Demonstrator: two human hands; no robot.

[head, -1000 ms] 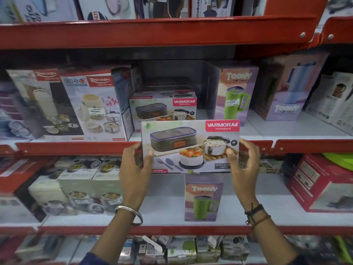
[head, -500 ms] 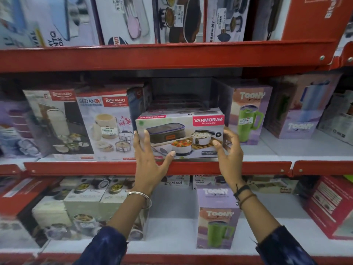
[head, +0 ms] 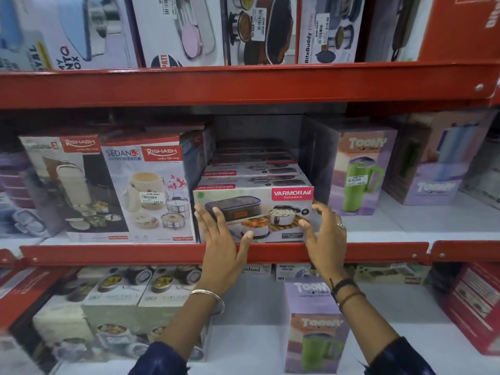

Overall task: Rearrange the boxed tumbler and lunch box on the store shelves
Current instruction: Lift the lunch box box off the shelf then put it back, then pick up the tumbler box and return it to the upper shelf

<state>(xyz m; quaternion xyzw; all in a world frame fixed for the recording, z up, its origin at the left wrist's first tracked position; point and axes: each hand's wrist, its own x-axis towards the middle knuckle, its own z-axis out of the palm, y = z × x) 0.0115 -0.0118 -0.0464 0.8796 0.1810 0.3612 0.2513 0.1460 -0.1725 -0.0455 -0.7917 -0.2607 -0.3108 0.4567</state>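
The Varmora lunch box (head: 254, 204), a white carton picturing a grey case and steel bowls, stands on the middle shelf at its front edge, in front of similar cartons. My left hand (head: 221, 239) lies flat against the carton's lower left face with fingers spread. My right hand (head: 324, 234) is at its lower right corner, fingers apart and curled near the side. A lilac Toony boxed tumbler (head: 315, 326) with a green mug picture stands on the lower shelf under my right forearm.
Rishabh lunch-pack boxes (head: 151, 190) stand tight against the carton's left. More Toony boxes (head: 359, 171) stand to its right with a small gap. The red shelf lip (head: 135, 253) runs below. Steel-container boxes (head: 130, 296) fill the lower shelf's left; a red box (head: 476, 301) sits at the right.
The lunch box went from being held in the air in front of the shelf to resting on the middle shelf. My hands have loosened from gripping its sides to open fingers against it.
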